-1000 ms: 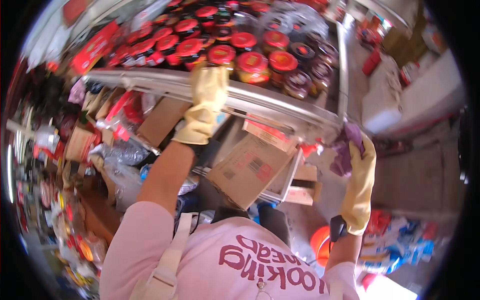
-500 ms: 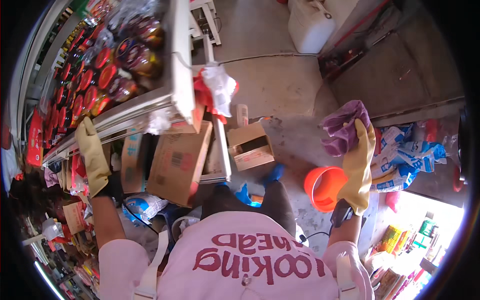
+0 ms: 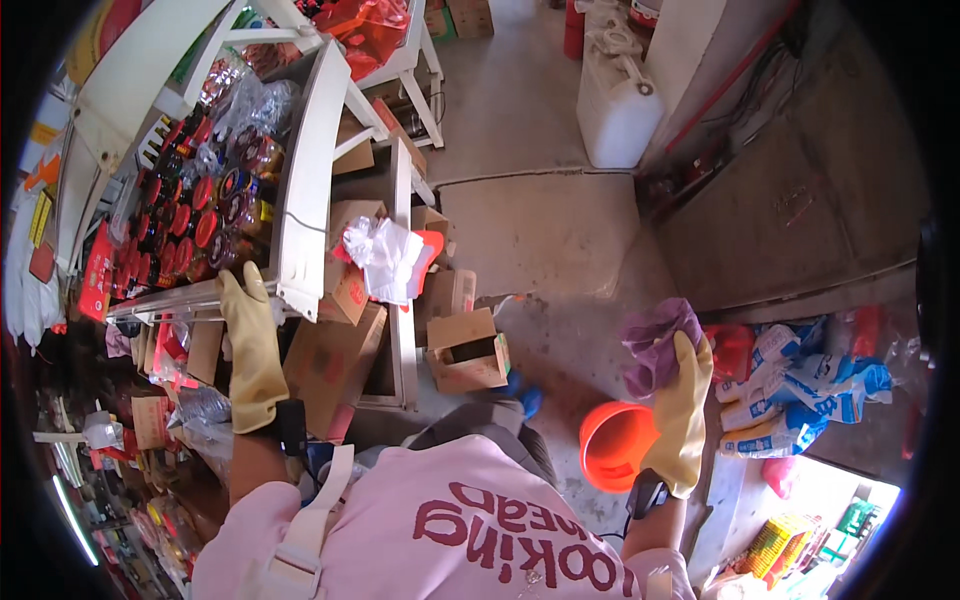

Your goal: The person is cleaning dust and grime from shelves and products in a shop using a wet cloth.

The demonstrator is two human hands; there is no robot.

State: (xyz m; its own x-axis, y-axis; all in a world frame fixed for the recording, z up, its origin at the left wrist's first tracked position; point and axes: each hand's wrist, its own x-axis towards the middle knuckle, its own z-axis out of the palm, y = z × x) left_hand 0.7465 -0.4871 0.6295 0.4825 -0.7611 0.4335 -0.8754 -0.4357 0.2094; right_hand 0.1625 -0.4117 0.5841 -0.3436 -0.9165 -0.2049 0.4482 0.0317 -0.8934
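Both of my hands wear long yellow rubber gloves. My right hand [image 3: 684, 405] holds a crumpled purple cloth [image 3: 650, 352] out over the floor, closed on its edge. Just below it stands an orange bucket [image 3: 596, 455]; what is inside cannot be made out. At the left, my left hand [image 3: 253, 345] touches the front edge of a white display shelf [image 3: 306, 215]. Its fingers are stretched out and a little apart, with nothing held. Behind those fingertips, jars with red lids [image 3: 182, 222] stand in packed rows on the shelf.
Cardboard boxes [image 3: 468, 352] sit under and beside the shelf. A white plastic bag [image 3: 385, 255] hangs at its corner. Blue and white packs [image 3: 800, 390] lie right of the bucket. A white jerrycan [image 3: 618, 110] stands at the back by the wall.
My view has shifted, and more of the shelf's far end shows. My left hand has slid right along the shelf edge. The right hand has come lower with the cloth, nearer the bucket.
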